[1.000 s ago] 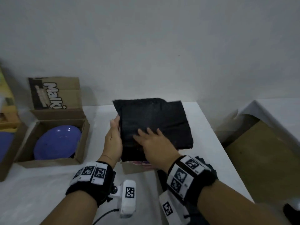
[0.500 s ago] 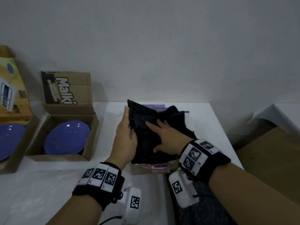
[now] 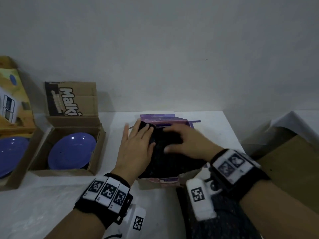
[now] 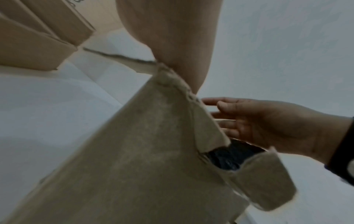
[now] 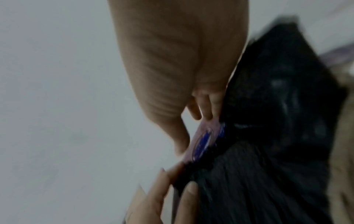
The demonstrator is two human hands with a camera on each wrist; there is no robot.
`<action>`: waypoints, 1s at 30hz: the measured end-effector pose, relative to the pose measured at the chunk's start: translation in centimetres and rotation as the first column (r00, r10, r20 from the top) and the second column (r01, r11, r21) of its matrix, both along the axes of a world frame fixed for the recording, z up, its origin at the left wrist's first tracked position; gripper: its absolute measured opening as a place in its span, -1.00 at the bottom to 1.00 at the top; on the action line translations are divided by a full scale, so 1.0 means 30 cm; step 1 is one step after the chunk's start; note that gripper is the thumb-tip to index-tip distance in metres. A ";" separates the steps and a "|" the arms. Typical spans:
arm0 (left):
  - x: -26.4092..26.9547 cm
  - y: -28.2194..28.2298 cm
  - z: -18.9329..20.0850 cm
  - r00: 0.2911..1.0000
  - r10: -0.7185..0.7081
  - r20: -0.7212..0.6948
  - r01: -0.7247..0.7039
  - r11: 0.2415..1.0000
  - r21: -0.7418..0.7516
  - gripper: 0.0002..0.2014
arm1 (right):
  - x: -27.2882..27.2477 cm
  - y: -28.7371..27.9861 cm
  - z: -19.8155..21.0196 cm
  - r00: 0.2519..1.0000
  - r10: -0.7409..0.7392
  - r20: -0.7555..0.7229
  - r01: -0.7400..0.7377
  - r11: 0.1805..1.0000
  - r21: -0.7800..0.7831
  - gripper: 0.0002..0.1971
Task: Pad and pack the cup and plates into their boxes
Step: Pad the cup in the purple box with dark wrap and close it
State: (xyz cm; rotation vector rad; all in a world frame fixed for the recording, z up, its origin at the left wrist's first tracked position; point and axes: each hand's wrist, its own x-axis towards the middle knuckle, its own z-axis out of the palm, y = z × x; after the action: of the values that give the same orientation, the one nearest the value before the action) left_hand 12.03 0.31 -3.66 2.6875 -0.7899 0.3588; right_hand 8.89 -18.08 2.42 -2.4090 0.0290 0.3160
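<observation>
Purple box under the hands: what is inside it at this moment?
The purple box holds black padding, which fills its opening; the left hand and right hand press on it. Whether the cup lies beneath cannot be seen: the padding covers everything below.

I see white tabletop (image 3: 43, 204) against plain grey wall (image 3: 172, 49); brown cardboard sheet (image 3: 293, 169) off right edge, white cloth (image 3: 293, 118) beyond it.
</observation>
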 end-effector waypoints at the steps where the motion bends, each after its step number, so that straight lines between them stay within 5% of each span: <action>1: -0.003 -0.018 0.012 0.999 -0.031 0.043 0.032 0.999 -0.038 -0.57 | -0.010 -0.042 0.025 0.980 -0.143 0.139 0.137 0.989 0.050 -0.52; 3: -0.025 -0.078 0.059 0.999 -0.039 -0.037 0.035 0.992 -0.124 -0.57 | -0.035 -0.125 0.030 0.886 -0.393 0.246 0.395 0.918 0.044 -0.73; 5: -0.045 -0.154 0.080 0.957 -0.009 -0.290 -0.028 0.992 -0.122 -0.47 | -0.070 -0.171 -0.002 0.863 -0.502 0.060 0.503 0.864 0.008 -0.72; 7: -0.044 -0.223 0.062 0.849 0.028 -0.528 -0.024 1.000 0.016 -0.26 | -0.106 -0.180 -0.043 0.835 -0.504 -0.222 0.543 0.819 0.186 -0.69; 10: -0.021 -0.272 0.029 0.742 0.087 -0.665 0.034 0.985 0.167 -0.07 | -0.144 -0.186 -0.074 0.776 -0.517 -0.362 0.630 0.670 0.392 -0.72; 15: -0.055 -0.302 0.018 0.781 0.188 -0.596 -0.031 0.964 0.263 -0.04 | -0.148 -0.206 -0.075 0.749 -0.565 -0.346 0.661 0.607 0.442 -0.97; 19: -0.061 -0.305 0.013 0.801 0.209 -0.560 0.000 0.937 0.350 0.02 | -0.147 -0.202 -0.083 0.743 -0.579 -0.337 0.668 0.607 0.430 -0.96; 23: -0.045 -0.291 0.047 0.960 -0.062 -0.274 0.124 0.968 0.217 -0.12 | -0.150 -0.204 -0.092 0.745 -0.567 -0.352 0.666 0.593 0.453 -0.93; 25: -0.044 -0.297 0.050 0.935 -0.137 -0.328 0.203 0.963 0.176 -0.22 | -0.152 -0.202 -0.095 0.747 -0.550 -0.373 0.663 0.584 0.468 -0.92; 27: -0.040 -0.301 0.033 0.891 -0.086 -0.446 0.231 0.931 0.284 -0.23 | -0.154 -0.199 -0.094 0.751 -0.535 -0.386 0.659 0.581 0.477 -0.92; 30: -0.032 -0.318 -0.001 0.896 -0.025 -0.444 0.232 0.877 0.420 -0.23 | -0.158 -0.203 -0.087 0.758 -0.537 -0.370 0.651 0.583 0.486 -0.85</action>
State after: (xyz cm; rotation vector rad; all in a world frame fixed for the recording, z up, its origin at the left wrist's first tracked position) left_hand 11.07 -9.24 -3.68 2.9429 -1.0098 -0.5132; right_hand 4.16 -24.16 -0.19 -1.5978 0.7224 0.1818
